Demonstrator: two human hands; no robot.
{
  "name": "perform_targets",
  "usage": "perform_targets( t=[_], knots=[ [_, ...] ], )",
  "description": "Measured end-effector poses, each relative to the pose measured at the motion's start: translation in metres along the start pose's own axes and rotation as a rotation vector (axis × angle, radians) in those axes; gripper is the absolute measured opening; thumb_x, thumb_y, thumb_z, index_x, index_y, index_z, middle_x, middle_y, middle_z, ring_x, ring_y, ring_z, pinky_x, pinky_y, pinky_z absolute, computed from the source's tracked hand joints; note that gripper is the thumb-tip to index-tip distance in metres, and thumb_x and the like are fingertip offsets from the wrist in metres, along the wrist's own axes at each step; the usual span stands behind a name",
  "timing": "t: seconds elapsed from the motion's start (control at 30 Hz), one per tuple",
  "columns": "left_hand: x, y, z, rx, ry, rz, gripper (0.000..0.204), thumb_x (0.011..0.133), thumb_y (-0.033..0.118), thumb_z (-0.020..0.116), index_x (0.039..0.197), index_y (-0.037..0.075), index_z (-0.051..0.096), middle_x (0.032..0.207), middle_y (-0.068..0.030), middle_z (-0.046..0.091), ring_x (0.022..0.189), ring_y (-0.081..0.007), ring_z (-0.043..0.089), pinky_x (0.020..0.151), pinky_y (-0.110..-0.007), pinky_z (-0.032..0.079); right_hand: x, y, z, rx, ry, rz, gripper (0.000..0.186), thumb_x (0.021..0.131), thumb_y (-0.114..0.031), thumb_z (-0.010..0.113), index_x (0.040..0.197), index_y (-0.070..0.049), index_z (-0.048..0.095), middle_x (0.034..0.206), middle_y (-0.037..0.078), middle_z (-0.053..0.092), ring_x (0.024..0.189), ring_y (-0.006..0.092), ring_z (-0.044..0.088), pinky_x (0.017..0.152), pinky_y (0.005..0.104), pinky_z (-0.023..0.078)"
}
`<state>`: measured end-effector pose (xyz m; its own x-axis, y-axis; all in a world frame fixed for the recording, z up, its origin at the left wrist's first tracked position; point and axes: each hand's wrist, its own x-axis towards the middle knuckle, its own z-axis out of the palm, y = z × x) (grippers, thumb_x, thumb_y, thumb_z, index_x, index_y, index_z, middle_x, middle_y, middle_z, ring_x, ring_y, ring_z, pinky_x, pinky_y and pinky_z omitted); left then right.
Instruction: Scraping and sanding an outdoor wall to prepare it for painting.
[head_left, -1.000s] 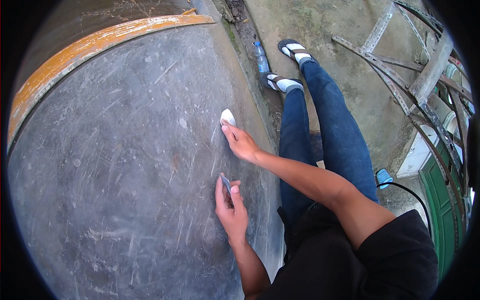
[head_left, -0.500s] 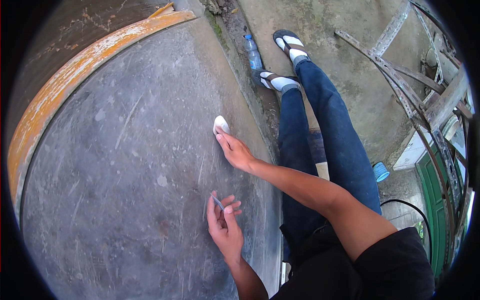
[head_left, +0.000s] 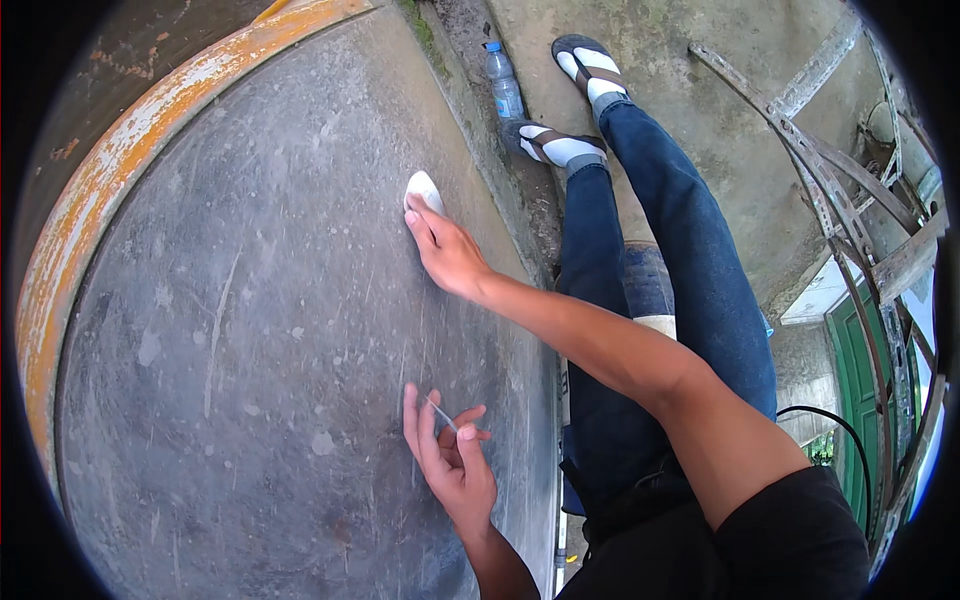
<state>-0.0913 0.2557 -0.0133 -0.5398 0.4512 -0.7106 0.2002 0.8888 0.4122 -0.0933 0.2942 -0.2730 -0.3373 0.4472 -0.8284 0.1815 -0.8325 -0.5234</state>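
Observation:
My right hand [head_left: 452, 255] reaches across a dark grey slab [head_left: 270, 300]. Its fingers are closed on the lower end of a white oval piece [head_left: 423, 188] that lies against the slab; what the piece is made of does not show. Nearer to me, my left hand [head_left: 455, 455] is held over the same surface with its fingers curled. Between thumb and fingers it pinches a thin, flat grey strip [head_left: 441, 412]. Pale spots and scratches mark the slab.
A worn orange rim [head_left: 120, 150] curves round the slab's left side. Beyond its right edge stand a blue-capped plastic bottle [head_left: 504, 80] and my sandalled feet [head_left: 560, 145]. Rusty metal framework [head_left: 830, 170] occupies the right, near a green door [head_left: 868, 390].
My right hand has slid the white piece farther up along the slab. The view has shifted, and the left hand still pinches the strip, its fingers slightly more spread.

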Motion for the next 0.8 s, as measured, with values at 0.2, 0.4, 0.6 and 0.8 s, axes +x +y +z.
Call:
perform_targets(
  t=[0.2, 0.4, 0.6, 0.8],
  knots=[
    [0.008, 0.007, 0.002, 0.011, 0.021, -0.024, 0.044, 0.102, 0.006, 0.046, 0.144, 0.0, 0.04, 0.156, -0.0203, 0.028, 0.096, -0.0266, 0.069, 0.064, -0.027, 0.056, 0.044, -0.015, -0.005, -0.016, 0.044, 0.088, 0.05, 0.105, -0.04, 0.039, 0.144, -0.01, 0.047, 0.142, 0.021, 0.051, 0.131, 0.043, 0.046, 0.11, 0.0445, 0.037],
    [0.011, 0.012, 0.005, -0.011, -0.016, -0.013, 0.045, 0.101, 0.006, 0.049, 0.144, -0.002, 0.04, 0.156, -0.0192, 0.029, 0.097, -0.0256, 0.069, 0.067, -0.027, 0.054, 0.052, -0.02, -0.018, -0.072, 0.042, 0.025, 0.048, 0.104, -0.041, 0.04, 0.14, -0.011, 0.052, 0.126, 0.024, 0.061, 0.122, 0.0436, 0.054, 0.103, 0.0465, 0.043],
    [-0.01, 0.015, -0.01, -0.116, -0.01, -0.079, 0.046, 0.1, 0.005, 0.051, 0.144, -0.004, 0.039, 0.15, -0.0175, 0.042, 0.096, -0.0202, 0.069, 0.069, -0.025, 0.052, 0.015, -0.068, -0.012, -0.092, -0.052, 0.031, 0.05, 0.105, -0.043, 0.041, 0.133, -0.005, 0.058, 0.096, 0.016, 0.068, 0.091, 0.0229, 0.065, 0.085, 0.0361, 0.05],
    [-0.055, 0.037, -0.028, -0.225, 0.044, -0.081, 0.047, 0.101, 0.008, 0.051, 0.144, -0.005, 0.038, 0.139, -0.0154, 0.056, 0.09, -0.0135, 0.067, 0.069, -0.022, 0.05, -0.067, -0.085, -0.065, -0.075, -0.065, 0.094, 0.049, 0.104, -0.046, 0.042, 0.1, -0.001, 0.061, 0.079, 0.011, 0.063, 0.076, 0.0185, 0.063, 0.07, 0.0377, 0.05]
  ],
)
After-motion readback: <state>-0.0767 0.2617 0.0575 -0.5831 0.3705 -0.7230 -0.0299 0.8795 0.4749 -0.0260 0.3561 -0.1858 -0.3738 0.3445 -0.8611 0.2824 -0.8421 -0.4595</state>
